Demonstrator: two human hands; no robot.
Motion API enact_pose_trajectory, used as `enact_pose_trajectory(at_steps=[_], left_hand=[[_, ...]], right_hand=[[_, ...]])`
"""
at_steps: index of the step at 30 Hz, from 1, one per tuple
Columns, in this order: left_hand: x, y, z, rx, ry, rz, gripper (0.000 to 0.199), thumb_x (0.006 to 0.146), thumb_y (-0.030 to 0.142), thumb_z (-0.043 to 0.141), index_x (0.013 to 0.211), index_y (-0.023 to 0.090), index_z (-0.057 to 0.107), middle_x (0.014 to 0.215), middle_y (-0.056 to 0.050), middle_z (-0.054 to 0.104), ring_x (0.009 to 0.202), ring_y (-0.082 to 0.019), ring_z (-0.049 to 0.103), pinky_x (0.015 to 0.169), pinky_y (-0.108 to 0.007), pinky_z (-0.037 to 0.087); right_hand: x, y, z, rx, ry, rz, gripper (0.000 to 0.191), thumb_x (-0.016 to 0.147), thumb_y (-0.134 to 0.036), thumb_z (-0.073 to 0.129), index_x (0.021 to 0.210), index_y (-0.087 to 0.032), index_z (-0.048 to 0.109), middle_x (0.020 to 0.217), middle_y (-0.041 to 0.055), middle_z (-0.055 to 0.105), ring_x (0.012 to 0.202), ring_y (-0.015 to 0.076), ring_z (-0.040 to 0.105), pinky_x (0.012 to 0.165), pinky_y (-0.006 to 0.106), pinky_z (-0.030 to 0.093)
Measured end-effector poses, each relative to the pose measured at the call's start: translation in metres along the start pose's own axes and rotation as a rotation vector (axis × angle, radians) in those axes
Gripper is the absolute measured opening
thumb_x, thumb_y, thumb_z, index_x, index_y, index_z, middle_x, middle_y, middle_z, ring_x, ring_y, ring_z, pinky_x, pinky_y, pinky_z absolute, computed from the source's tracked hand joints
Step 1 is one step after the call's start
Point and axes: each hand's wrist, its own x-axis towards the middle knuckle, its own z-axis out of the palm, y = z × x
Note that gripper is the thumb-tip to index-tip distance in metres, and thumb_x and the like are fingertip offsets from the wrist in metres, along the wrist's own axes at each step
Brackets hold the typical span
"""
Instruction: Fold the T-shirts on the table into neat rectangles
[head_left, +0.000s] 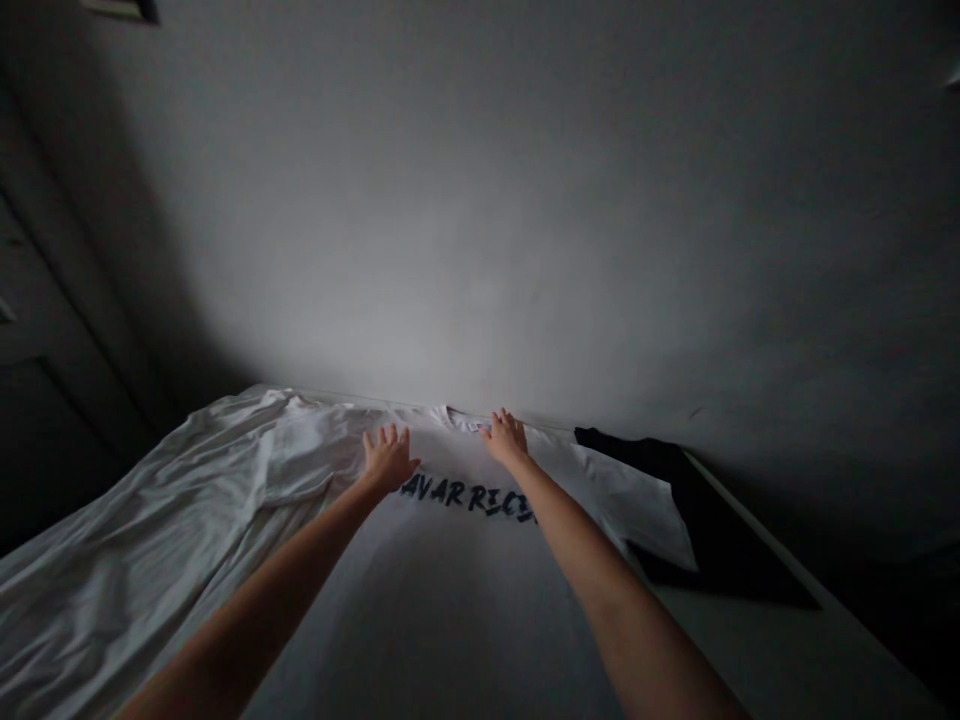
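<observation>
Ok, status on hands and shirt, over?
Left hand open over white shirt, right hand open beside its collar. Shirt spread, lettering up, partly hidden. Black cloth under one sleeve.

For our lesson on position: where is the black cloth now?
In the head view, the black cloth lies on the right, partly under one sleeve of the shirt.

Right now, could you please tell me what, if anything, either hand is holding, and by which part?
Nothing appears held: the left hand is spread over the white shirt near its lettering, the right hand open beside the collar.
</observation>
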Motion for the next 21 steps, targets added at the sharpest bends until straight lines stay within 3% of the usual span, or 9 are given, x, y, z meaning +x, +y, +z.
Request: enact_pose_trajectory(at_steps=[4,6,8,11,14,17,21], left_hand=[[-0.111,-0.053,-0.007,0.004,0.052,0.029,0.045,0.093,0.041,0.053,0.127,0.012,0.061,0.131,-0.02,0.061,0.122,-0.034,0.057,0.102,-0.047,0.045],[-0.156,-0.074,-0.009,-0.004,0.039,-0.02,0.042,0.092,0.042,0.055,0.123,0.014,0.062,0.126,-0.018,0.062,0.114,-0.032,0.06,0.096,-0.043,0.048],[-0.182,-0.088,-0.009,-0.012,0.016,-0.08,0.041,0.092,0.042,0.055,0.121,0.014,0.063,0.122,-0.017,0.064,0.111,-0.031,0.061,0.095,-0.041,0.048],[-0.189,-0.096,-0.008,-0.02,0.005,-0.157,0.036,0.093,0.042,0.052,0.114,0.016,0.065,0.116,-0.015,0.066,0.108,-0.029,0.061,0.094,-0.039,0.048],[-0.175,-0.095,-0.01,-0.046,-0.005,-0.213,0.039,0.092,0.042,0.051,0.117,0.016,0.065,0.118,-0.015,0.066,0.113,-0.03,0.061,0.095,-0.038,0.047],[-0.166,-0.09,-0.013,-0.104,-0.066,-0.245,0.042,0.09,0.04,0.053,0.119,0.012,0.066,0.121,-0.018,0.066,0.116,-0.032,0.06,0.096,-0.041,0.046],[-0.172,-0.088,-0.011,-0.142,-0.125,-0.238,0.037,0.089,0.038,0.052,0.107,0.013,0.073,0.12,-0.019,0.068,0.115,-0.035,0.061,0.097,-0.045,0.046]], right_hand=[[0.009,-0.076,-0.015,0.056,-0.052,-0.234,0.036,0.097,-0.023,0.052,0.131,-0.022,0.064,0.136,0.0129,0.064,0.129,0.0235,0.057,0.107,0.034,0.042],[0.013,-0.121,-0.019,0.091,-0.072,-0.301,0.033,0.098,-0.025,0.053,0.128,-0.024,0.065,0.13,0.0103,0.068,0.123,0.0224,0.061,0.101,0.032,0.046],[0.016,-0.165,-0.02,0.133,-0.082,-0.366,0.034,0.097,-0.024,0.054,0.129,-0.025,0.064,0.131,0.0085,0.068,0.123,0.0209,0.061,0.1,0.03,0.046],[0.017,-0.22,-0.014,0.183,-0.097,-0.439,0.036,0.095,-0.019,0.056,0.129,-0.022,0.064,0.133,0.0085,0.066,0.124,0.0198,0.059,0.101,0.028,0.045],[0.018,-0.252,-0.002,0.208,-0.109,-0.465,0.041,0.09,-0.009,0.054,0.129,-0.015,0.063,0.135,0.0137,0.064,0.124,0.0207,0.059,0.103,0.029,0.044],[0.024,-0.266,0.009,0.237,-0.121,-0.485,0.047,0.087,-0.006,0.051,0.132,-0.014,0.061,0.136,0.0136,0.062,0.124,0.0191,0.058,0.104,0.029,0.044],[0.036,-0.271,0.017,0.283,-0.15,-0.511,0.053,0.085,-0.013,0.052,0.137,-0.021,0.059,0.138,0.0095,0.061,0.126,0.0188,0.056,0.106,0.032,0.043]])
